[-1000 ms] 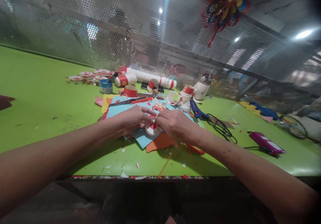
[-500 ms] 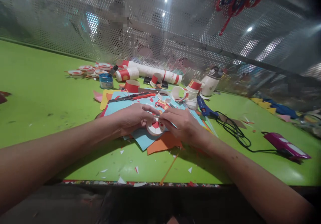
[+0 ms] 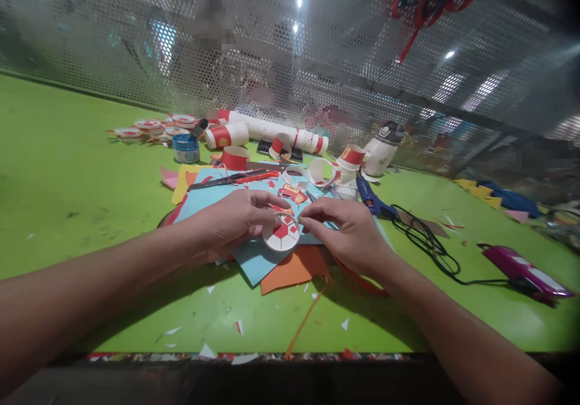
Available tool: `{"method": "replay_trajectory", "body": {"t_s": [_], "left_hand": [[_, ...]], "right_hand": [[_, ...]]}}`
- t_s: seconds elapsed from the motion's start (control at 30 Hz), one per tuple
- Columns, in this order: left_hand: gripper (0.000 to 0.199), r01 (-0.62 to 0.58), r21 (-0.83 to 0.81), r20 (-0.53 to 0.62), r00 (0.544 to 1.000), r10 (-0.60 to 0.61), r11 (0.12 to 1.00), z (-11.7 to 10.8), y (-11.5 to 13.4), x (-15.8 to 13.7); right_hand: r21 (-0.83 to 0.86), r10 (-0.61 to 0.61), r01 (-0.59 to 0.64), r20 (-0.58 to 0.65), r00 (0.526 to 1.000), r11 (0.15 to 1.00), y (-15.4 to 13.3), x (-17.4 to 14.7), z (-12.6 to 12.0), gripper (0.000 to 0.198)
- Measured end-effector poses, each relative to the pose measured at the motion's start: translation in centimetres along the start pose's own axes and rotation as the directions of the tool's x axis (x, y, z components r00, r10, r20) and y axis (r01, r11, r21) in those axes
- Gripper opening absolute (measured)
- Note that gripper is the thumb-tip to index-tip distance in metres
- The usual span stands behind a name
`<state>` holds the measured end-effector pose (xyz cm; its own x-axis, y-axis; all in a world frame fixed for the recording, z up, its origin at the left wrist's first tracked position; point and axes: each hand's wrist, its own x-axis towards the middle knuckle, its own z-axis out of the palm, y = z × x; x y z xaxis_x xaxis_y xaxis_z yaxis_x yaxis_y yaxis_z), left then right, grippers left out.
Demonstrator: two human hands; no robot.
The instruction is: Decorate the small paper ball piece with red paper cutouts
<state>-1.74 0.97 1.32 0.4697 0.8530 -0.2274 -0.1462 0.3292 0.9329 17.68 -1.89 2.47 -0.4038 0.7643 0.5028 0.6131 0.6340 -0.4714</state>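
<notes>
Centrally, paper disc (image 3: 283, 243): white with red patches, dark lines and a pale raised rim; it sits between the two hands, over the sheets, its face tipped toward the wearer. Whether its lower edge touches the paper beneath, I cannot tell.
Likely handling: very light, fairly stiff across the face, easily dented at the rim; probably not slippery, though a hard squeeze could buckle it.
Best hold: by the rim, thumb and finger lightly on opposite faces, clear of the red patches.
Left hand (image 3: 251, 217): partly closed, the thumb lapping over the disc's upper left and the index finger stretched along its far side; it appears to steady the disc.
Right hand (image 3: 339, 226): fingers curled, thumb and index tips drawn close together at the disc's right rim; whether they touch it or pinch some small scrap is too fine to see.
Under the disc: blue paper (image 3: 254, 263), with orange paper (image 3: 294, 270) nearest the wearer, all on the green surface (image 3: 90, 199).
Close by: scissors (image 3: 259, 177) beyond the left hand, a blue glue gun (image 3: 370, 197) beyond the right.
</notes>
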Motion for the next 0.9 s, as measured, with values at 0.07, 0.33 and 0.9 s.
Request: {"method": "replay_trajectory", "body": {"t_s": [0.07,0.33,0.9], "left_hand": [[0.035,-0.002,-0.010,0.001,1.000,0.002,1.000,0.1,-0.1,0.0],[0.034,-0.014,0.048,-0.034,0.999,0.016,0.999,0.6,-0.1,-0.2],[0.023,-0.025,0.125,-0.056,0.998,0.032,0.992,0.8,-0.3,-0.2]], "right_hand": [[0.027,0.088,-0.089,0.028,0.996,0.996,-0.4,0.0,0.1,0.010],[0.083,0.218,-0.221,0.044,0.975,0.972,-0.9,-0.5,0.8,0.010],[0.032,0.304,-0.304,0.003,0.953,0.952,-1.3,-0.6,1.7,0.009]]}}
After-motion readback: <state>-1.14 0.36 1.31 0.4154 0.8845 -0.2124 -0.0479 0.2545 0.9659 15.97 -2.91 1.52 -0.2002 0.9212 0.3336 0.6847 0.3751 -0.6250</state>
